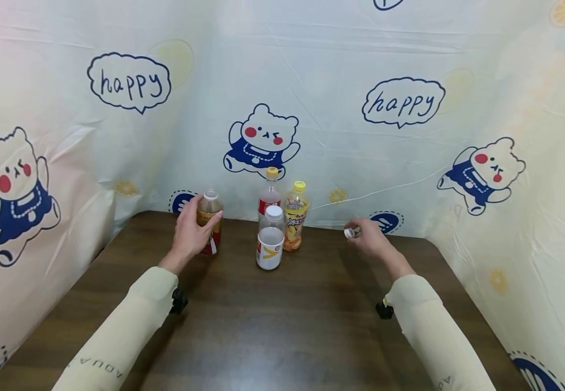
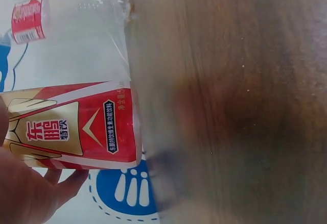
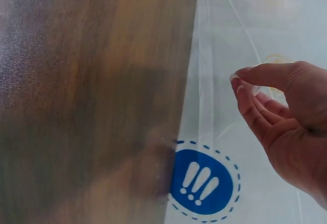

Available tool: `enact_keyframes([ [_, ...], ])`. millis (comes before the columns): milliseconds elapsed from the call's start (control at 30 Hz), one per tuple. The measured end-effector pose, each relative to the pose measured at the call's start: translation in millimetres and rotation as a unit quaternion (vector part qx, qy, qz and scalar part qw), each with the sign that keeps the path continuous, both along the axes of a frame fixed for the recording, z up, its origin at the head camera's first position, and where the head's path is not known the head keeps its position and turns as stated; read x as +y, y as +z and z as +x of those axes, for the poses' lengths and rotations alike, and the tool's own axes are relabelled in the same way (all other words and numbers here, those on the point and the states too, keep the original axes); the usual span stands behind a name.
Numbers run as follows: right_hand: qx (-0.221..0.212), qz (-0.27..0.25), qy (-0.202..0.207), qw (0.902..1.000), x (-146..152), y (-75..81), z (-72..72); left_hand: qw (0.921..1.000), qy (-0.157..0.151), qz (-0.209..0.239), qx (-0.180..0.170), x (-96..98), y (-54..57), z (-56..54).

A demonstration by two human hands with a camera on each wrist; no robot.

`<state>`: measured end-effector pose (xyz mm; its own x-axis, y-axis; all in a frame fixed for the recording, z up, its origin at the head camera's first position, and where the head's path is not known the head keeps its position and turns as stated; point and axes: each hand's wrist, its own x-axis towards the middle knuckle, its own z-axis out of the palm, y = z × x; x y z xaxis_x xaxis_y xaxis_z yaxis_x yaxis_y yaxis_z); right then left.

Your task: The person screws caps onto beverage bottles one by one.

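Observation:
In the head view my left hand (image 1: 190, 233) holds a red and gold drink bottle (image 1: 210, 239) upright, thumb on one side and fingers round the other. Its label, red with a gold panel, faces the left wrist camera, where the drink bottle (image 2: 76, 127) hides part of my fingers. Off to the right, my right hand (image 1: 371, 239) pinches a small whitish, partly clear bottle cap (image 1: 349, 233) between thumb and fingertips. In the right wrist view most of that cap is hidden behind my fingers.
Three bottles stand together mid-table: a clear one with a white cap (image 1: 270, 244), a pink one with an orange cap (image 1: 270, 195) and a yellow-labelled one (image 1: 296, 217). A printed curtain (image 1: 321, 70) hangs behind the brown table (image 1: 282, 326).

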<state>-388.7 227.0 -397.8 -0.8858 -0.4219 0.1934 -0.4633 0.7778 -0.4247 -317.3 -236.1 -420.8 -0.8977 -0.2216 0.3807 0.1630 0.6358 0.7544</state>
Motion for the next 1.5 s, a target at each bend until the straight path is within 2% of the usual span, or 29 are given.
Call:
enact_keyframes([
  [100,-0.003,-0.013,0.008,0.9999,-2,5.1,3.1,0.9999,-0.013,-0.003,-0.004,4.4,2.6,6.5],
  [233,-0.041,-0.047,0.013,0.998,-5,12.4,9.4,0.9995,-0.03,-0.007,-0.007,12.1,3.8,15.7],
  [400,-0.062,-0.068,0.021,0.9955,-11,21.8,17.9,0.9984,-0.054,-0.012,-0.011,19.1,4.0,20.8],
  [567,-0.054,-0.068,0.03,0.9957,-17,34.7,29.0,0.9967,-0.079,-0.009,-0.016,27.8,4.2,27.2],
  [767,-0.02,-0.054,0.037,0.9977,-19,46.6,41.0,0.9939,-0.106,0.005,-0.031,41.7,4.9,37.4],
  [933,0.003,-0.042,0.039,0.9983,-21,50.9,47.5,0.9929,-0.113,0.001,-0.038,47.9,2.9,41.4],
  [1200,0.014,-0.041,0.047,0.998,-25,55.1,57.4,0.9917,-0.117,-0.015,-0.051,53.0,-3.9,44.5],
  [1500,0.011,-0.051,0.071,0.9961,-34,56.5,68.3,0.9909,-0.122,-0.02,-0.052,59.2,0.0,51.2],
])
